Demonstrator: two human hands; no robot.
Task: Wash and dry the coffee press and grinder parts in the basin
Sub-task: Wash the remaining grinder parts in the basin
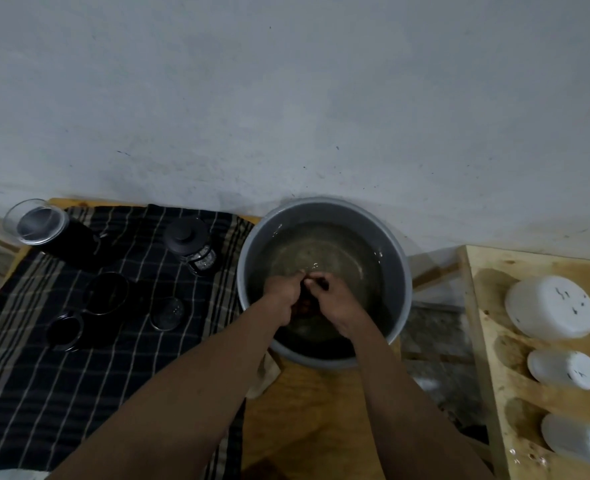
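Observation:
A grey basin (399,271) of murky water stands on the wooden table. Both my hands are inside it. My left hand (283,289) and my right hand (331,294) curl round a small dark part (304,303) held between them; what the part is cannot be told. On the black striped cloth (44,393) to the left stand a black coffee press (191,244) with its lid on, a black grinder (49,232) with a clear cap, two dark rings (106,292) (65,330) and a round mesh filter (167,313).
A grey wall rises right behind the table. On a wooden shelf (487,341) at the right lie three white upturned containers (551,306). A gap with rough floor separates shelf and table. Bare wood shows in front of the basin.

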